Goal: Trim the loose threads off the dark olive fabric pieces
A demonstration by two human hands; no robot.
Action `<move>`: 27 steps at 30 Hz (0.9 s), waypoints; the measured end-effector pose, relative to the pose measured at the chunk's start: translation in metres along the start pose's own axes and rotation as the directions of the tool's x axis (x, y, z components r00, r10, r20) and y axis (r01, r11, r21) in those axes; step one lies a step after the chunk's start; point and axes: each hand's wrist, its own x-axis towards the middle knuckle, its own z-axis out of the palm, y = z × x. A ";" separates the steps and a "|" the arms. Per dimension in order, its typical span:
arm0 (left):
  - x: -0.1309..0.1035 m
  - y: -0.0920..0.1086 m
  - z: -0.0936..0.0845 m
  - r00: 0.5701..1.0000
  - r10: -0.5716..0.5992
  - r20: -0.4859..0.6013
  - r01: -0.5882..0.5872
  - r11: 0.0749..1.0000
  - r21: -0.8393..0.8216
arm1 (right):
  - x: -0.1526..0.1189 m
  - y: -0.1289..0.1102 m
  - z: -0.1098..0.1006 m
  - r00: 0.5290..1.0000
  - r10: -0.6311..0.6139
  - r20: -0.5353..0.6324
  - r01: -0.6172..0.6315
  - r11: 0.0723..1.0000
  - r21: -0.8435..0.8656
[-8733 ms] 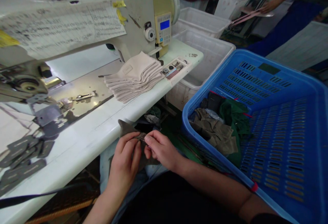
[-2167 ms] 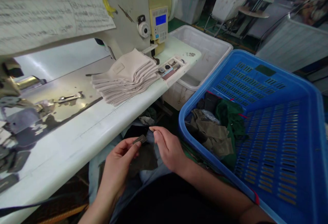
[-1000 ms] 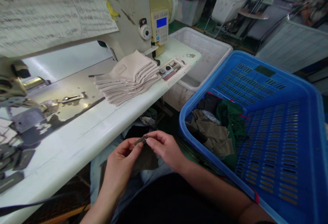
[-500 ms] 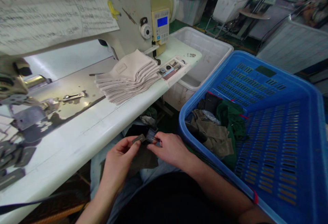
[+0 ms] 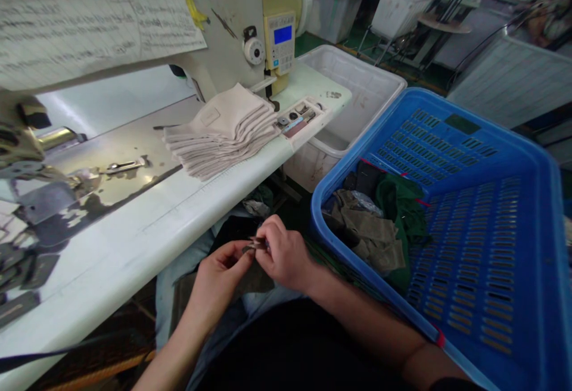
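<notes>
Above my lap, my left hand (image 5: 223, 272) pinches a small dark label-like piece (image 5: 248, 249) between thumb and fingertips. My right hand (image 5: 284, 255) is closed round a small metal tool (image 5: 258, 242), perhaps thread snips, whose tip meets the piece. Much of the tool is hidden by my fingers. Under both hands, dark grey-brown cloth (image 5: 254, 279) lies across my lap. A stack of beige fabric pieces (image 5: 223, 132) rests on the sewing table (image 5: 179, 215), beyond my hands.
The sewing machine (image 5: 227, 27) stands at the upper left. Several dark labels (image 5: 42, 272) lie at the table's left. To the right, a blue basket (image 5: 469, 212) holds green and brown cloth. Behind it is a white bin (image 5: 357, 90).
My right hand has curled more tightly and moved slightly left, bringing the metal tool against the small piece. My left hand has shifted a little right and turned the piece.
</notes>
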 end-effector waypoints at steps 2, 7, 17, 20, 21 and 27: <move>0.003 -0.001 0.001 1.000 -0.019 -0.013 0.019 1.000 0.004 | 0.002 -0.003 -0.002 0.985 0.114 -0.126 -0.090 0.980 0.177; 0.003 0.002 0.000 0.999 -0.019 -0.030 0.019 1.000 -0.014 | 0.003 -0.003 -0.008 0.992 0.111 -0.056 -0.092 0.959 0.269; 0.009 -0.005 0.001 1.000 0.017 0.015 -0.018 1.000 0.025 | 0.006 -0.003 -0.021 0.981 0.138 -0.138 -0.086 0.941 0.328; 0.016 -0.007 0.000 0.990 0.123 -0.074 -0.112 0.984 0.142 | 0.008 -0.006 -0.035 0.963 0.143 -0.228 -0.055 0.934 0.353; 0.016 -0.006 0.000 0.987 0.134 -0.084 -0.120 0.981 0.154 | 0.009 -0.005 -0.038 0.959 0.146 -0.241 -0.058 0.940 0.337; 0.009 -0.002 0.009 1.000 0.026 0.004 -0.026 1.000 -0.013 | 0.002 0.006 -0.032 0.998 0.048 0.043 -0.052 0.994 0.098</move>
